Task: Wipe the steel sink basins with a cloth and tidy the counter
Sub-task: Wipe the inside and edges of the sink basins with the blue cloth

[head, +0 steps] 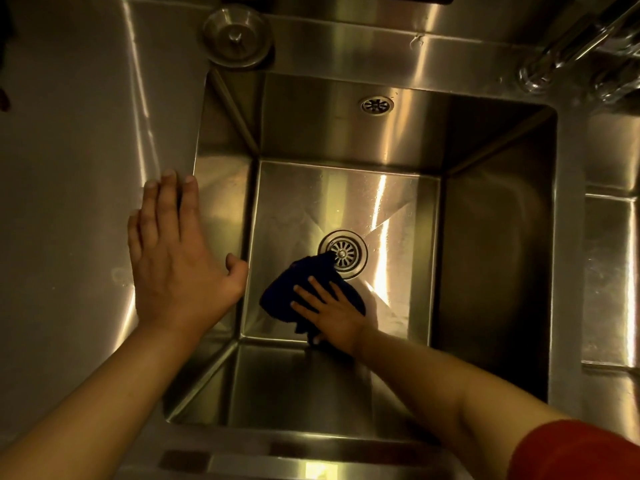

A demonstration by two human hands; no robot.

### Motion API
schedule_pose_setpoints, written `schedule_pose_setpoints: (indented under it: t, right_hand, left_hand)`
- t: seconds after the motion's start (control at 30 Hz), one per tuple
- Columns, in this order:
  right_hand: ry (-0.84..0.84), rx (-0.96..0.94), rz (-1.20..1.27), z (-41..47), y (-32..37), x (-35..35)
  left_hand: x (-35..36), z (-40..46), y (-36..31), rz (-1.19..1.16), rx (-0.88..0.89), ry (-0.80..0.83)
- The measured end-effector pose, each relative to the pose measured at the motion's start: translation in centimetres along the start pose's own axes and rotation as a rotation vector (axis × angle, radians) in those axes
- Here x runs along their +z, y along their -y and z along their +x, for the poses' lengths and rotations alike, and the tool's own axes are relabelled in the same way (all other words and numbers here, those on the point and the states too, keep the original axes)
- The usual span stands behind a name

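Sink basin: the steel basin [485, 271] fills the middle of the view, deep and with straight walls.
Drain: the round drain [344, 252] sits in the basin floor, near the centre.
Cloth: a dark blue cloth [294, 289] lies bunched on the basin floor, at 7 o'clock from the drain; its far tip touches the drain rim.
Right hand: the right hand [332, 317] lies flat on the cloth and presses it on the floor, with the fingers straight and a little spread, pointing to 11 o'clock.
Left hand: the left hand [176, 258] rests palm down on the counter [69, 168] at 9 o'clock of the basin, along its left edge; the four fingers are straight and close together, and the thumb stands out over the basin.
Strainer lid: a round steel lid [237, 34] lies on the counter at 11 o'clock of the basin.
Overflow: a small oval grille [377, 105] is in the far wall, at 12 o'clock.
Tap: a shiny tap [571, 46] stands at 2 o'clock.
Sleeve: a red sleeve [575, 452] covers the right upper arm.
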State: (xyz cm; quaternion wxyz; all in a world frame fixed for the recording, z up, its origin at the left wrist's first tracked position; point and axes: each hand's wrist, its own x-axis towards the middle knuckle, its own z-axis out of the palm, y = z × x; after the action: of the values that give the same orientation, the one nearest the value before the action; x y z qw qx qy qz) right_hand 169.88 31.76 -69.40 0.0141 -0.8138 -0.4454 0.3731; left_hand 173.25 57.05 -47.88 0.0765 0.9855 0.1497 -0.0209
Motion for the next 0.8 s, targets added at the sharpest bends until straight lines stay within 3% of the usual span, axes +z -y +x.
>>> schedule_pose_setpoints:
  t: [0.2,0.33,0.43,0.63,0.8]
  right_hand:
    - [-0.052,-0.036,0.105,6.5,4.4,-1.7]
    - [-0.069,-0.156,0.013,9.4,2.8,-3.9]
    - [-0.112,-0.140,-0.050,10.4,-0.2,-5.8]
    - [-0.340,0.266,0.108,7.6,-9.7,-10.0]
    - [-0.411,0.751,0.308,0.6,-16.4,-8.3]
  left_hand:
    - [0.0,0.0,0.1,0.019,-0.020,0.027]
    - [0.3,0.0,0.1,0.029,-0.013,0.006]
    - [0.7,0.0,0.4,0.025,-0.008,-0.007]
    - [1.4,0.2,1.0,0.048,0.013,-0.054]
    - [1.7,0.2,1.0,0.066,0.006,-0.065]
